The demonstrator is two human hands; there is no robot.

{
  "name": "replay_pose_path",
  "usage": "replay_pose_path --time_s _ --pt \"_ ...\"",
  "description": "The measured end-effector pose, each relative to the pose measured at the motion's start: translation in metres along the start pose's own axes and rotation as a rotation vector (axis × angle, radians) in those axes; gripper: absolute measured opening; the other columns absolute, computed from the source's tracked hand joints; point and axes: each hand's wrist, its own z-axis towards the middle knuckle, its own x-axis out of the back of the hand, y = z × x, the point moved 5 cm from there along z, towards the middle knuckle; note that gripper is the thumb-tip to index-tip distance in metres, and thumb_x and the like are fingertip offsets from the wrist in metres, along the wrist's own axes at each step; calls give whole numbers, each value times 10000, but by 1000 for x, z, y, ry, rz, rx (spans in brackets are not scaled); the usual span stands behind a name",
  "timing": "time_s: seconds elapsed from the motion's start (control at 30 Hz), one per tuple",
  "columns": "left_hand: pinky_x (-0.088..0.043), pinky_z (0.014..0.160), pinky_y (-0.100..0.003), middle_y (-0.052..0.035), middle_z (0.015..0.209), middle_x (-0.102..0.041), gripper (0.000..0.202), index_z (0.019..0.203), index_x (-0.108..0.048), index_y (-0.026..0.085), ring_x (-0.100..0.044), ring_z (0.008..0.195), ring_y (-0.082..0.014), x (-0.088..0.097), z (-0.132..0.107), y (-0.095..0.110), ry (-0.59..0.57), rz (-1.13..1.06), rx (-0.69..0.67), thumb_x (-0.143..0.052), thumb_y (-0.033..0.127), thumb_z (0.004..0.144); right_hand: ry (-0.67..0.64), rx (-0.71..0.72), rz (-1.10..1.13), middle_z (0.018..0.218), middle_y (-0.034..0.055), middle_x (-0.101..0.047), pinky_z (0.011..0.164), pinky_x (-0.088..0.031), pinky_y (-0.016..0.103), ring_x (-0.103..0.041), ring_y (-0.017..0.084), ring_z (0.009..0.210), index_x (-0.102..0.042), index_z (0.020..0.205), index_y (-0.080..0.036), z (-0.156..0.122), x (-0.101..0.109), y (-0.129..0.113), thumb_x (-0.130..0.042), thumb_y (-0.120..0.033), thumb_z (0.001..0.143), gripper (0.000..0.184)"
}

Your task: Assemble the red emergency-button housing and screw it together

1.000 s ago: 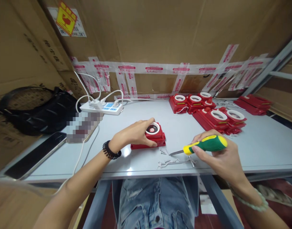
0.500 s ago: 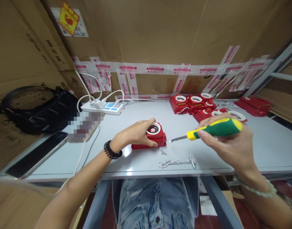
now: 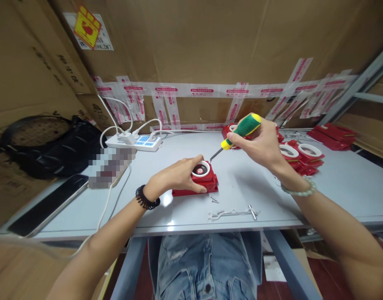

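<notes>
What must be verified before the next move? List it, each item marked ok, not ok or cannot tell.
1. Red box steadied: ok, the left hand holds it on the table.
2. Screwdriver gripped: ok, its handle is in the right hand.
3. Tip over the work: ok, it is at the box's far right corner.
4. Tip properly seated: cannot tell, the contact is too small to make out.
5. Near side of the box free of loose parts: not ok, small screws and a metal rod lie there.
</notes>
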Motion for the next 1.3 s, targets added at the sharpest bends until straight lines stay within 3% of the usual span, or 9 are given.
replay_pose_path --time_s 0.37,0.73,1.3 --pt "-409 662 -313 -69 936 -619 620 1093 -444 205 -578 809 -249 1 0 1 -1 15 6 -664 586 656 -41 -63 22 643 6 -562 553 -542 401 -587 185 627 -538 679 -213 0 -2 6 -725 -354 698 236" --pt "-419 675 -316 -69 960 -616 657 1146 -434 219 -578 819 -250 -1 0 -2 6 -9 12 -676 577 651 -65 -70 -12 621 2 -553 497 -505 352 -557 160 574 -540 650 -206 -1 2 0 -721 -365 702 246" --pt "-421 693 -316 -63 965 -622 626 1116 -443 226 -583 836 -251 0 0 -1 12 -19 7 -677 566 645 -82 -54 -12 637 4 -576 527 -496 357 -540 159 587 -527 652 -214 -1 -2 -3 -711 -351 699 235"
